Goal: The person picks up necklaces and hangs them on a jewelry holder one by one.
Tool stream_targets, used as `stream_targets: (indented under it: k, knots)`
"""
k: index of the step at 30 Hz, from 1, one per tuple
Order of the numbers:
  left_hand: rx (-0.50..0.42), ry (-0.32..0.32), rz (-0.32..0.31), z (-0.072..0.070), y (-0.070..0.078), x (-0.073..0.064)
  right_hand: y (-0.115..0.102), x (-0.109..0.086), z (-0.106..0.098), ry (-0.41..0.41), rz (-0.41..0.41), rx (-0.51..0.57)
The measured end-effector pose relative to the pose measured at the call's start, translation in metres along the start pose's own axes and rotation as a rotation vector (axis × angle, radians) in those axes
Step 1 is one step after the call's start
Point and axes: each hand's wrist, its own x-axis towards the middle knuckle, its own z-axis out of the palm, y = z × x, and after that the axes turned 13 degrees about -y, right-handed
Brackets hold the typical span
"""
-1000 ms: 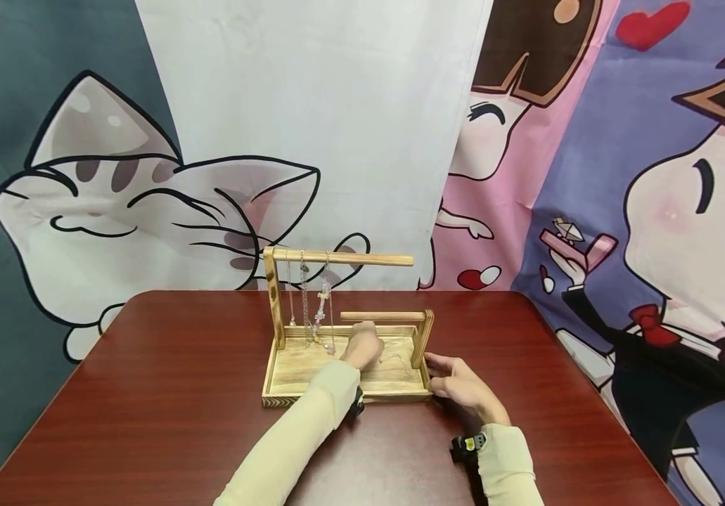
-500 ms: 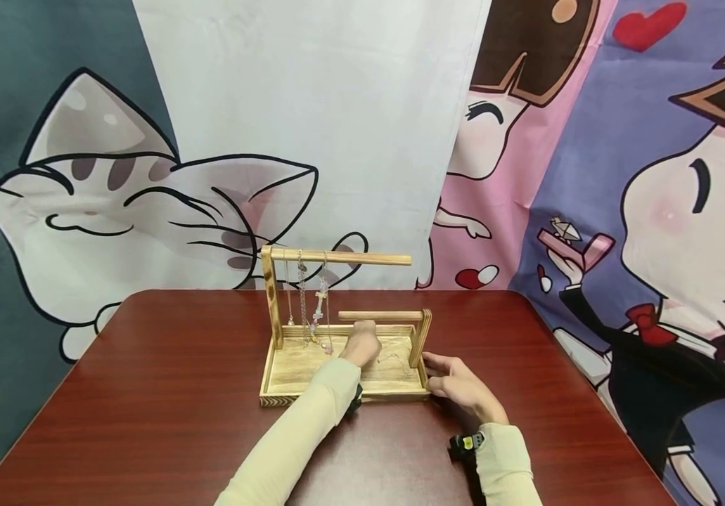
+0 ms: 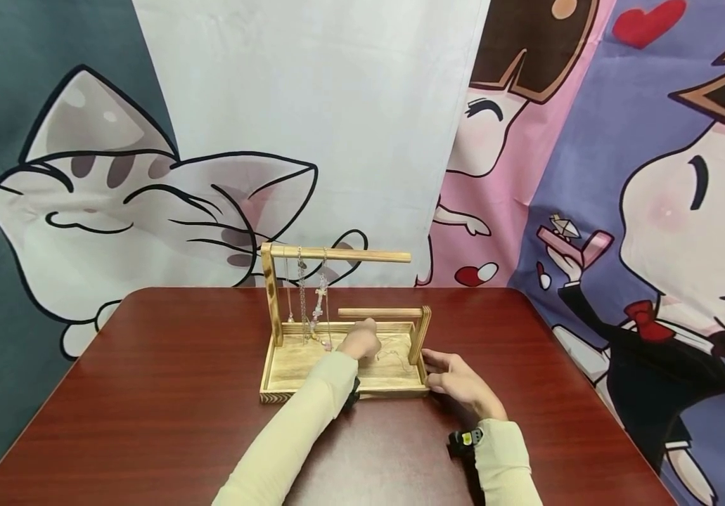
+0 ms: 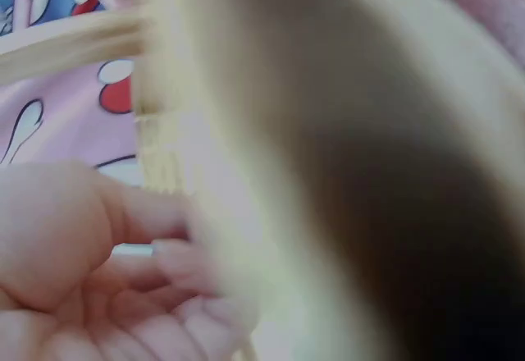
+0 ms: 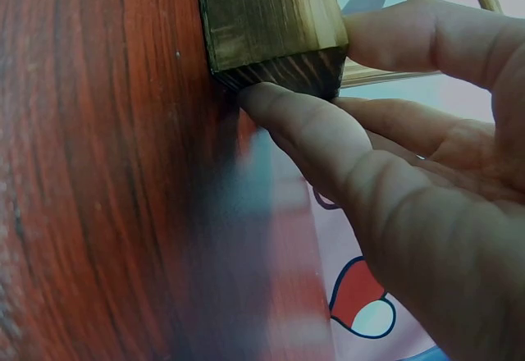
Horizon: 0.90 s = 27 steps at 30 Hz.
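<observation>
A wooden jewelry stand with a tray base stands on the table. Several necklaces hang from its taller bar at the left. My left hand reaches down into the tray below the shorter bar, fingers curled; a thin chain lies on the tray floor just right of it. In the left wrist view, my left thumb and fingers come together, but their tips and anything between them are blurred or hidden behind the tray's front wall. My right hand grips the tray's right front corner between thumb and fingers.
The taller bar and its post rise at the left of the stand; the shorter bar and its post are at the right. Under everything is a dark red wooden table, with a cartoon-printed cloth hanging behind it.
The left hand makes at most a tiny shift within the tray. The right hand keeps its hold on the corner; the head view has tilted slightly.
</observation>
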Motion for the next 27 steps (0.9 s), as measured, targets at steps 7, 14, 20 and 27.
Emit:
stream_targets:
  k: [7, 14, 20, 27]
  knots:
    - [-0.017, -0.204, -0.116, -0.01, 0.001, -0.006, -0.002, -0.001, -0.001, -0.005, 0.0, 0.016]
    - [0.212, -0.047, -0.012, 0.001, 0.007, -0.015, -0.003, -0.001, 0.0, -0.024, -0.01, 0.01]
    - [0.368, 0.065, -0.027, 0.011, 0.017, -0.017, -0.002, 0.0, 0.0, -0.022, -0.007, 0.003]
    - [0.372, -0.039, -0.057, 0.005, 0.015, -0.013, -0.004, -0.001, 0.0, -0.026, -0.01, -0.004]
